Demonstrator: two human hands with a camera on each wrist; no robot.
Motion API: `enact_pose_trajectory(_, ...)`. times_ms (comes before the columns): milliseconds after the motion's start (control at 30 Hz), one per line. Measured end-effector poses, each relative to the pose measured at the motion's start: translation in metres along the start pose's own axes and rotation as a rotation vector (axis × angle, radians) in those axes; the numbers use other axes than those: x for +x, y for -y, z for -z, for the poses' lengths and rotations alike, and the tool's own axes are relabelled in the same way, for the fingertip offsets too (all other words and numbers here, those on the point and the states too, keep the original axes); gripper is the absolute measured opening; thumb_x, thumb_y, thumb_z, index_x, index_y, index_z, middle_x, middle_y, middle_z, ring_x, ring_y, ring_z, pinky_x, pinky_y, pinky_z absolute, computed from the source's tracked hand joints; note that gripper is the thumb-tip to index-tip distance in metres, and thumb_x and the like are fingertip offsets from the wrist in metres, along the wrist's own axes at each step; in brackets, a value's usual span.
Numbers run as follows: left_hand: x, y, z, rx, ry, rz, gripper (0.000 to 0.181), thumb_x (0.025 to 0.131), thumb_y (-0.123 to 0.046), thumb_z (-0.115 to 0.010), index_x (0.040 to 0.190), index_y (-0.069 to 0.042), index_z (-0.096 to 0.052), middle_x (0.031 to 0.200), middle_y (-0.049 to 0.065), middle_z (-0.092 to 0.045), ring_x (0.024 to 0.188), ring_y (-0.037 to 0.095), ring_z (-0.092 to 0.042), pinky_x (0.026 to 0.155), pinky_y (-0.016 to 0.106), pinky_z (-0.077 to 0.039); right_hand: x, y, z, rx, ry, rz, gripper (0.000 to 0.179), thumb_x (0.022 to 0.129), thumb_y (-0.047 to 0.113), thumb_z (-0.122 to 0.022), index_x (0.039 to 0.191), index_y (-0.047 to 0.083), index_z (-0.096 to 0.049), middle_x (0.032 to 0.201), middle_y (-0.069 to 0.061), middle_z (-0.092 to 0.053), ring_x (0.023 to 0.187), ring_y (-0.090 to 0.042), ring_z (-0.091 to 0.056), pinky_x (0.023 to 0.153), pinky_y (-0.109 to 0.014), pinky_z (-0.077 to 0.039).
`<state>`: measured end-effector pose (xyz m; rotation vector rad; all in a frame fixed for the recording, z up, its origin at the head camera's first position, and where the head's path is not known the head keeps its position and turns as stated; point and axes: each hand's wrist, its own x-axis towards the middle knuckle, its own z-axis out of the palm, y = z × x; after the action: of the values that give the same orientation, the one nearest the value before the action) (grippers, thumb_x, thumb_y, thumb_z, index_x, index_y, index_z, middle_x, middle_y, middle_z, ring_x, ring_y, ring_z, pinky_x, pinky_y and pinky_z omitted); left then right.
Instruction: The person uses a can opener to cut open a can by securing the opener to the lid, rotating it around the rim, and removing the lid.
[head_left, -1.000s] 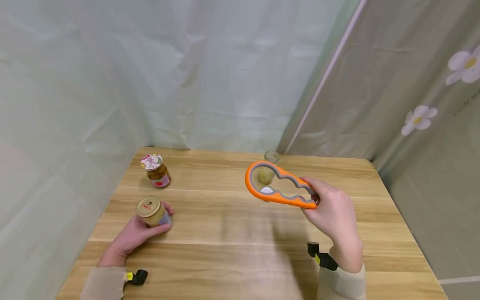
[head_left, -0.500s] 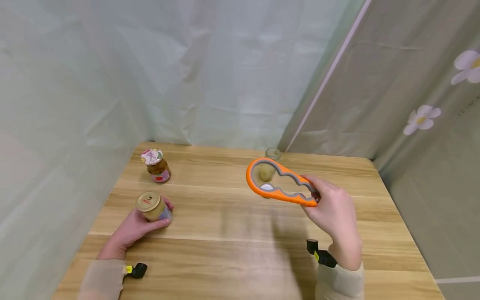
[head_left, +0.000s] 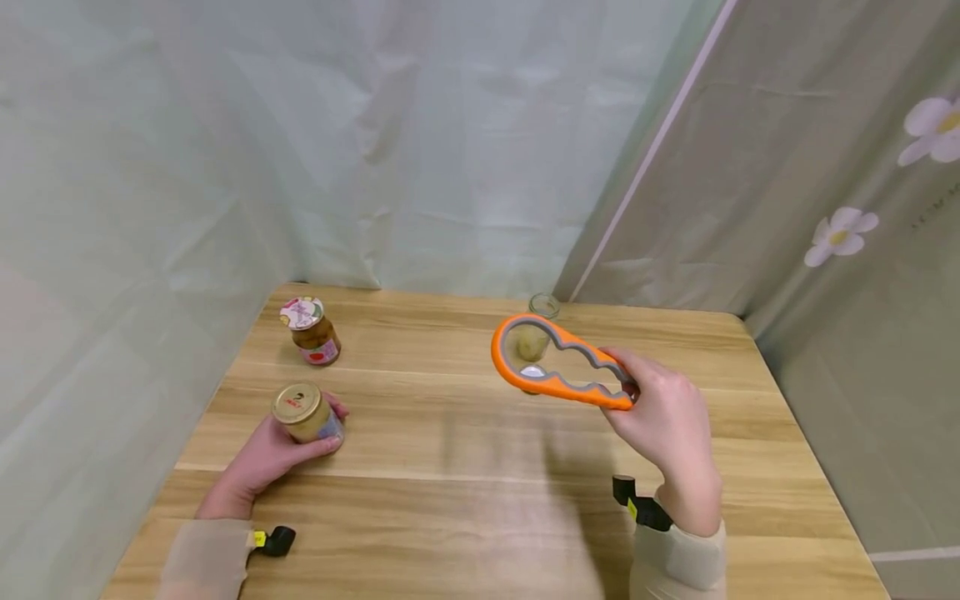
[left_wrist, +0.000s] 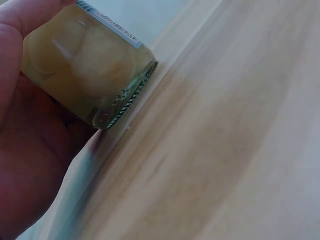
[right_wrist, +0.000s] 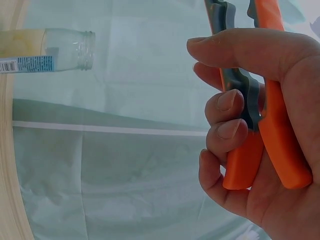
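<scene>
My left hand (head_left: 273, 462) grips a glass jar (head_left: 298, 403) with a gold lid at the table's left side. The left wrist view shows pale round fruit inside this jar (left_wrist: 85, 55), its base close over the wood. Raised above the table, my right hand (head_left: 663, 408) holds an orange jar opener (head_left: 577, 395) with a grey scalloped inner edge. Its wide rounded end points left. In the right wrist view my fingers wrap around both orange handles of the opener (right_wrist: 285, 145), with the thumb across it.
A jar with a patterned lid and pink label (head_left: 315, 337) stands at the back left. Behind the opener is a lidless glass jar (head_left: 543, 307) with pale contents, partly seen through the loop. A small white, round piece (head_left: 533, 372) lies before it. Curtains hang behind the table.
The head view has tilted slightly, so the table sits a little higher in it. Both hands keep their holds and stay nearly still.
</scene>
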<state>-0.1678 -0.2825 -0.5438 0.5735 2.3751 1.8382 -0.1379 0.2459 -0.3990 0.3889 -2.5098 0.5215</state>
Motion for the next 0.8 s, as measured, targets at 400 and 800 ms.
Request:
enact_pose_trajectory(400, 0.003, -0.006, -0.005, 0.005, -0.028, -0.016, 0.049, 0.089, 0.005, -0.084, 0.132, -0.001, -0.063, 0.123, 0.020, -0.070, 0.115, 0.017, -0.067, 0.102, 0.017, -0.045, 0.001, 0.000, 0.001, 0.001, 0.005, 0.003, 0.047, 0.075, 0.005, -0.083, 0.121, 0.013, -0.077, 0.070, 0.007, -0.052, 0.057, -0.012, -0.044, 0.052, -0.032, -0.038)
enact_pose_trajectory(800, 0.036, -0.038, -0.046, -0.023, -0.056, -0.070, 0.046, 0.089, 0.004, -0.084, 0.129, -0.003, -0.062, 0.118, 0.017, -0.070, 0.111, 0.017, -0.067, 0.101, 0.020, -0.047, 0.001, 0.002, 0.000, 0.011, 0.001, 0.011, 0.048, 0.075, 0.002, -0.082, 0.122, 0.014, -0.078, 0.070, 0.006, -0.053, 0.058, -0.011, -0.043, 0.052, -0.032, -0.037)
